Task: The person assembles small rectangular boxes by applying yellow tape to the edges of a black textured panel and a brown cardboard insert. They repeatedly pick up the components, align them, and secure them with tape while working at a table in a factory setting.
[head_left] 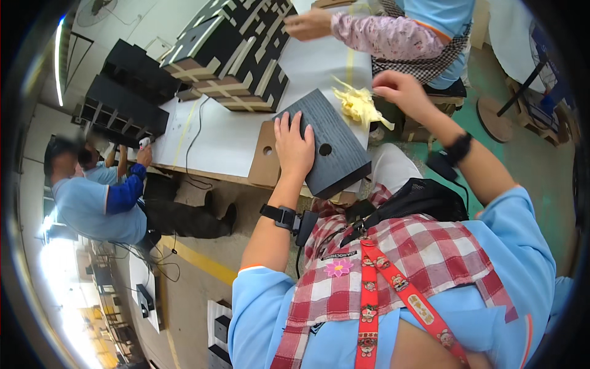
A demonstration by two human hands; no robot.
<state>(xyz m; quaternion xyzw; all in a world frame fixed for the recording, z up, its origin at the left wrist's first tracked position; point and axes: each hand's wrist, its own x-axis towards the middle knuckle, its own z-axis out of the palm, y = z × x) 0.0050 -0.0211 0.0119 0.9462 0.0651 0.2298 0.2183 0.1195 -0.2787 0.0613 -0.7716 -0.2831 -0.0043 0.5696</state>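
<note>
A dark grey wood-grain box (337, 144) with a round hole in its face lies tilted at the near edge of the table. My left hand (295, 147) rests flat on its left side, fingers stretched out. Beside the box, to its right, is a crumpled clump of pale yellow tape or film (361, 106). Just right of that clump is my right hand (402, 92), its fingers drawn together; whatever they pinch, if anything, is too small to make out. A brown board (265, 150) with a round hole sticks out from under the box's left side.
Black boxes banded with pale tape (230, 61) are stacked on the white-covered table (236, 132). Across from me a co-worker's sleeved arm (387, 34) reaches over it. Two people stand at left by more black boxes (123, 111). A cable (195, 138) crosses the table.
</note>
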